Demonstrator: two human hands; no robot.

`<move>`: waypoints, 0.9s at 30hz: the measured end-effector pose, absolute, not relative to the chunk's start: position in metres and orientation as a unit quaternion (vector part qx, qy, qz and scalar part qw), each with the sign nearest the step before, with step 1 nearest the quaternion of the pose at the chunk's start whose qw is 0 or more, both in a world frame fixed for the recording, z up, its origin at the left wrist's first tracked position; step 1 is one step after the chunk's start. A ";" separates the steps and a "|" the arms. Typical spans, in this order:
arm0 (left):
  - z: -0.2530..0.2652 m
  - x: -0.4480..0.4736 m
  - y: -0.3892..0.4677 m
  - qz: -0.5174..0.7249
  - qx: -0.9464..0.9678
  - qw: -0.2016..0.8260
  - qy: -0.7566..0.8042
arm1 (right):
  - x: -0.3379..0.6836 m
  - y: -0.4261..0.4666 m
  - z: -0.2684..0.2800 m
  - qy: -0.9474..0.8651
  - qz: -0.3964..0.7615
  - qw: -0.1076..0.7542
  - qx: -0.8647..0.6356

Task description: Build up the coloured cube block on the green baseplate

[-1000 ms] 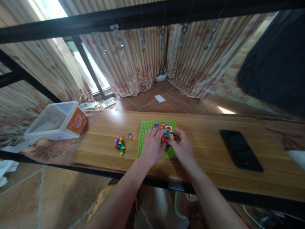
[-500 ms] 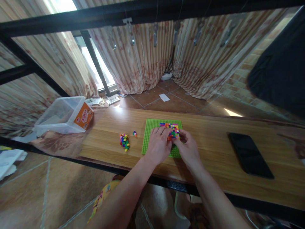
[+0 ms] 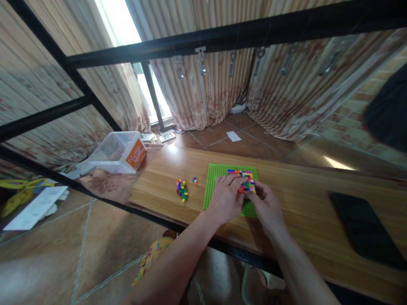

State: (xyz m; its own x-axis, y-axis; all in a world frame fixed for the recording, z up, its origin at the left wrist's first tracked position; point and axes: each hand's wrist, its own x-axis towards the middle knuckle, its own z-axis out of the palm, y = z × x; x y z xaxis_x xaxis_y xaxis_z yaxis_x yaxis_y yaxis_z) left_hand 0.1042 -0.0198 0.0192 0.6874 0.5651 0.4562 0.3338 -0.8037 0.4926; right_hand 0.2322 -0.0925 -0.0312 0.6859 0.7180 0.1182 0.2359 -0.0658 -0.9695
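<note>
A green studded baseplate lies on the wooden table. On its upper right part sits a patch of small multicoloured building bricks, partly covered by my hands. My left hand rests over the plate, its fingers curled together across the left side of the patch. At the patch's lower right corner is my right hand, thumb and fingers closed in a pinch. Whatever is between the fingertips of either hand is too small or hidden. Left of the plate lie a pile of loose bricks and a little cluster of bricks.
A black phone lies on the right of the wooden table. Beyond the table's left end stands a clear plastic bin with an orange label. A black metal bar with hanging clips crosses above, before striped curtains.
The camera view has turned left, so the whole scene sits farther right. Both hands stay at the brick patch with nearly the same pose; the bricks show no clear difference.
</note>
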 end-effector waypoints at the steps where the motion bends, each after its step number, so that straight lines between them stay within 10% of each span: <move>1: 0.021 0.101 -0.018 0.314 0.896 0.190 0.251 | 0.233 -0.094 -0.031 -0.336 0.212 0.595 -0.698; 11: 0.028 0.041 0.051 0.181 0.828 0.116 0.518 | 0.231 -0.096 -0.003 -0.473 0.019 0.482 -0.737; 27: 0.017 0.043 0.051 0.048 0.842 0.130 0.521 | 0.233 -0.087 -0.008 -0.569 -0.014 0.375 -0.732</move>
State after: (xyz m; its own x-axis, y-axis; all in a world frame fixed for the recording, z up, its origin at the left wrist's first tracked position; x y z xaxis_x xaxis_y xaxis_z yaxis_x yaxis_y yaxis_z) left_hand 0.0425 0.0505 0.0172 0.4527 0.8899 -0.0549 0.8650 -0.4235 0.2690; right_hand 0.2331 -0.0873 -0.0083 0.3530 0.8219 0.4471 0.8431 -0.0722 -0.5329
